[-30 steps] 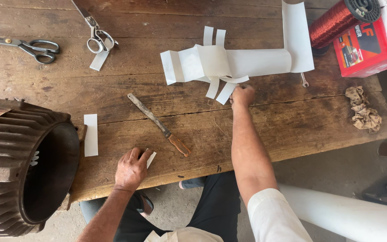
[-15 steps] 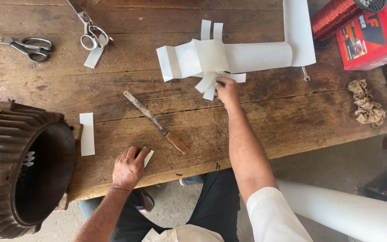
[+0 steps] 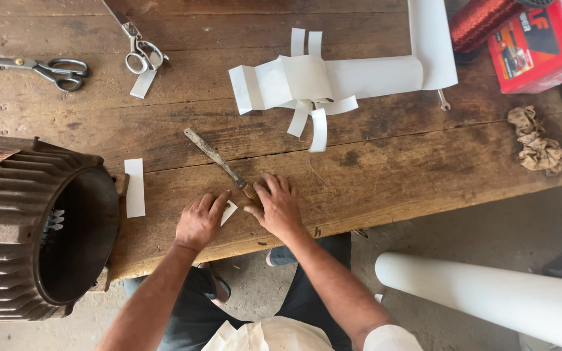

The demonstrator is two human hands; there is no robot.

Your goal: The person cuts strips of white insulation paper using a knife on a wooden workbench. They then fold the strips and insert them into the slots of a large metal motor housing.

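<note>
My left hand (image 3: 200, 221) lies on the wooden table (image 3: 391, 169) near its front edge, fingertips touching a small white paper slip (image 3: 229, 212). My right hand (image 3: 278, 205) rests just to the right of it with fingers spread, thumb and forefinger at the wooden handle end of a thin rusty blade tool (image 3: 214, 155) that lies diagonally on the table. The handle is not clearly gripped. Farther back sits a pile of folded white paper with cut strips (image 3: 307, 81).
A dark ribbed motor housing (image 3: 34, 234) stands at the left edge, with a white paper strip (image 3: 134, 187) beside it. Two scissors (image 3: 60, 68) (image 3: 141, 55) lie at the back left. A copper wire spool (image 3: 482, 23), red box (image 3: 541, 45), rag (image 3: 538, 146) and small wrench (image 3: 443, 101) are at the right. A white roll (image 3: 502, 299) lies below.
My right hand has drawn back from the paper pile to the tool's handle beside my left hand. The left hand has stayed on the small slip.
</note>
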